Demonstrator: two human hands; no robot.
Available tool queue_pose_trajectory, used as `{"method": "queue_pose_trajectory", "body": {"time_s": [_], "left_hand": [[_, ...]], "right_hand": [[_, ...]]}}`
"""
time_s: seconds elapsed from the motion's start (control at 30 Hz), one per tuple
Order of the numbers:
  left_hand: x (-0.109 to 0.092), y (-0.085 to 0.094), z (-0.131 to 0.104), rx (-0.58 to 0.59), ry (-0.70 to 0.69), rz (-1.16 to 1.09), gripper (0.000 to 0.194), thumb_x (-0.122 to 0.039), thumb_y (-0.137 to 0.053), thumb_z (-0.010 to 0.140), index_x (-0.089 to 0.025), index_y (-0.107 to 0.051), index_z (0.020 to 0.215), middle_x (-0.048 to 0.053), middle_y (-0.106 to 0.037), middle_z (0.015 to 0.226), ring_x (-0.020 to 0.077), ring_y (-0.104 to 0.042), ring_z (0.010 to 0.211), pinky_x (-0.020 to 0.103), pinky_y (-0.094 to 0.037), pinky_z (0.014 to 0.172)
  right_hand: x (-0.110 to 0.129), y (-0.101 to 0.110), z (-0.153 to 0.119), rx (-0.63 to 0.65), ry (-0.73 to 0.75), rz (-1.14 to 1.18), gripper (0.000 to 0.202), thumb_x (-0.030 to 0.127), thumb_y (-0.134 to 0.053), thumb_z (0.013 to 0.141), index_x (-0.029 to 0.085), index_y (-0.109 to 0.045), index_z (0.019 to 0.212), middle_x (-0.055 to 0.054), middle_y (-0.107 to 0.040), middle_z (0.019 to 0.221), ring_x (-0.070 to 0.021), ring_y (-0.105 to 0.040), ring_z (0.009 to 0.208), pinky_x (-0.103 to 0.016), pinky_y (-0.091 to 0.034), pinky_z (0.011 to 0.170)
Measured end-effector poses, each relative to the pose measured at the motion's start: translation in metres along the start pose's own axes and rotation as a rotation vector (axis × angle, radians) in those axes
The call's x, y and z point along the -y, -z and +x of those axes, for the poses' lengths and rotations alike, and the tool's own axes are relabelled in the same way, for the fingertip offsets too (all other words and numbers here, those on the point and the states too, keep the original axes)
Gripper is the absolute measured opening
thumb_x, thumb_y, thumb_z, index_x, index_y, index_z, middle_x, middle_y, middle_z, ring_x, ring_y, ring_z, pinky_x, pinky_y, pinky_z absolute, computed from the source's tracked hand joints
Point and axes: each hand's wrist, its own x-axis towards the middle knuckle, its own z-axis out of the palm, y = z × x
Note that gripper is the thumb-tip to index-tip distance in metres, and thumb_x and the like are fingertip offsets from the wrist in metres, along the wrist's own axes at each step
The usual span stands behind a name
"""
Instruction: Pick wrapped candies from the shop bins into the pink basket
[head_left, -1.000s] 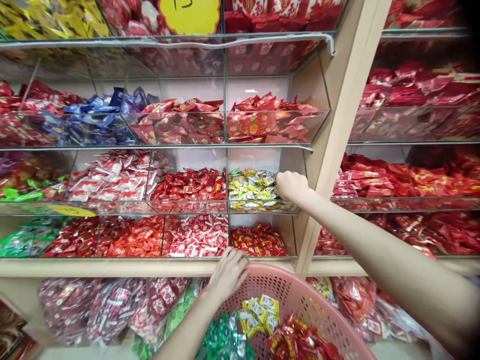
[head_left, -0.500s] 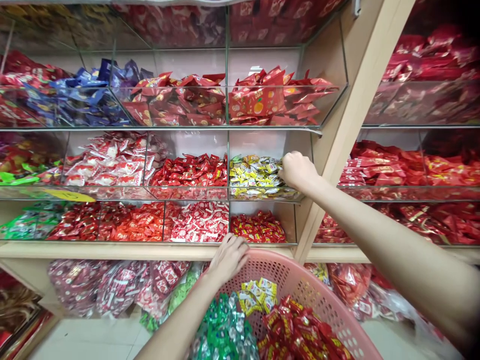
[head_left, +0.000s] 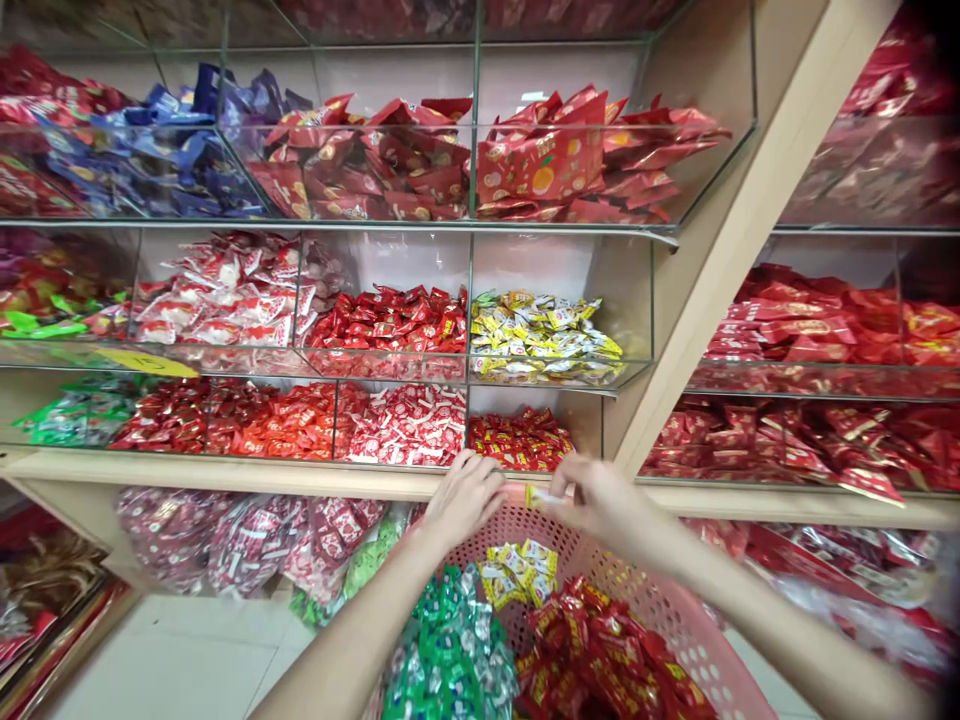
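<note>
My left hand (head_left: 466,500) grips the far rim of a pink plastic basket (head_left: 506,530) with its fingers curled over the edge. Held in the fingers of my right hand (head_left: 604,500) is a small yellow-and-white wrapped candy (head_left: 537,497), above the basket's far side; motion blurs that hand a little. Inside the basket lie green wrapped candies (head_left: 450,650) on the left, red wrapped candies (head_left: 607,660) on the right and a few yellow-wrapped candies (head_left: 517,570) at the far side. More yellow-and-white candies (head_left: 544,335) fill a clear bin on the middle shelf.
Shelves with clear-fronted bins stand ahead, holding red candies (head_left: 397,325), blue packets (head_left: 165,170) and other sweets. A wooden upright (head_left: 720,290) divides them at the right. Bagged stock (head_left: 176,540) sits under the wooden ledge (head_left: 247,475). Pale floor tiles (head_left: 195,650) show at lower left.
My right hand has come down from the yellow candy bin to above the basket, with a yellow-and-white candy now visible in its fingers. My left hand stays on the rim.
</note>
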Motion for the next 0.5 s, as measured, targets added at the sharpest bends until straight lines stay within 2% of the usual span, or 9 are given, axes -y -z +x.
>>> {"method": "queue_pose_trajectory", "body": {"time_s": [0.1,0.17,0.23,0.4,0.5], "left_hand": [[0.0,0.0,0.0,0.002,-0.004,0.009,0.015,-0.027,-0.048,0.089,-0.019,-0.058,0.096,0.005,-0.056,0.098,0.0189,-0.047,0.093,0.037,-0.034,0.093],[0.0,0.0,0.0,-0.002,-0.005,0.013,0.015,-0.027,-0.048,0.089,-0.019,-0.058,0.096,0.005,-0.056,0.098,0.019,-0.047,0.093,0.037,-0.034,0.093],[0.0,-0.001,0.0,-0.006,-0.003,0.013,0.015,-0.027,-0.048,0.089,-0.019,-0.058,0.096,0.005,-0.056,0.099,0.0189,-0.048,0.093,0.038,-0.034,0.093],[0.0,-0.001,0.0,-0.002,-0.003,0.005,0.013,-0.027,-0.049,0.089,-0.018,-0.057,0.094,0.005,-0.056,0.1,0.0185,-0.049,0.095,0.039,-0.033,0.095],[0.0,0.0,-0.001,0.0,-0.01,0.004,0.013,-0.026,-0.049,0.089,-0.018,-0.057,0.094,0.005,-0.056,0.101,0.0182,-0.049,0.095,0.039,-0.032,0.096]], "right_hand": [[-0.026,-0.06,-0.007,0.196,-0.13,-0.051,0.013,0.026,-0.059,0.074,0.017,-0.054,0.066,-0.002,-0.06,0.067,-0.0144,-0.053,0.064,-0.024,-0.033,0.056],[-0.036,-0.083,-0.008,0.268,-0.183,-0.081,0.011,0.025,-0.059,0.074,0.017,-0.056,0.067,-0.002,-0.062,0.068,-0.015,-0.054,0.065,-0.024,-0.031,0.055],[-0.039,-0.093,-0.008,0.291,-0.194,-0.104,0.01,0.025,-0.058,0.075,0.016,-0.058,0.07,-0.004,-0.064,0.073,-0.0158,-0.056,0.069,-0.024,-0.031,0.056],[-0.036,-0.102,-0.005,0.284,-0.196,-0.255,0.017,0.028,-0.051,0.083,0.015,-0.061,0.086,-0.01,-0.067,0.09,-0.0215,-0.061,0.084,-0.026,-0.036,0.063],[-0.034,-0.109,-0.006,0.286,-0.162,-0.341,0.02,0.029,-0.048,0.086,0.015,-0.062,0.093,-0.011,-0.067,0.093,-0.0235,-0.062,0.088,-0.027,-0.038,0.066]]}}
